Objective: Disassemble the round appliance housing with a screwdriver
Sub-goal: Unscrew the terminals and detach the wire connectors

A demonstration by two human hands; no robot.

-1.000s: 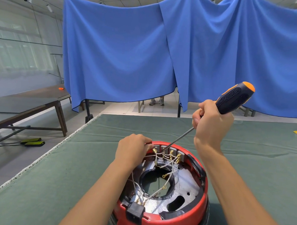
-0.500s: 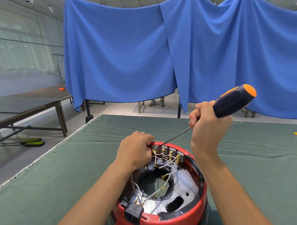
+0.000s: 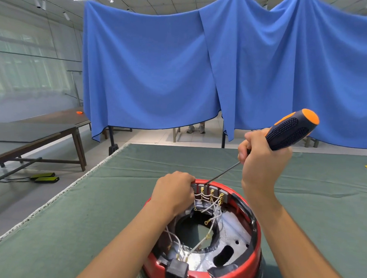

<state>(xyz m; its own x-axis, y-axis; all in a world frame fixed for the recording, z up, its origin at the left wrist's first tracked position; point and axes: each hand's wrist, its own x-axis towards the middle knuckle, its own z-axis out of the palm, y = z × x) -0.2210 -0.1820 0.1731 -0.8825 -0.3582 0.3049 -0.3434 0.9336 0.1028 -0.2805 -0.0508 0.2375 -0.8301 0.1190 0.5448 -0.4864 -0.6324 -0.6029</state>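
Red housing [image 3: 232, 271] sits on the table's near edge; the left hand [image 3: 173, 193] grips its rim at eleven o'clock. The right hand [image 3: 261, 160] clutches the screwdriver [image 3: 289, 131], tip at twelve o'clock; press straight, turn slowly.

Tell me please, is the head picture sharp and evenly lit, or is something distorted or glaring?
Head view: the screwdriver, both hands and the red housing look sharp; wide-angle bending curves the green table edge; soft even light, with mild shine on the foil lining.
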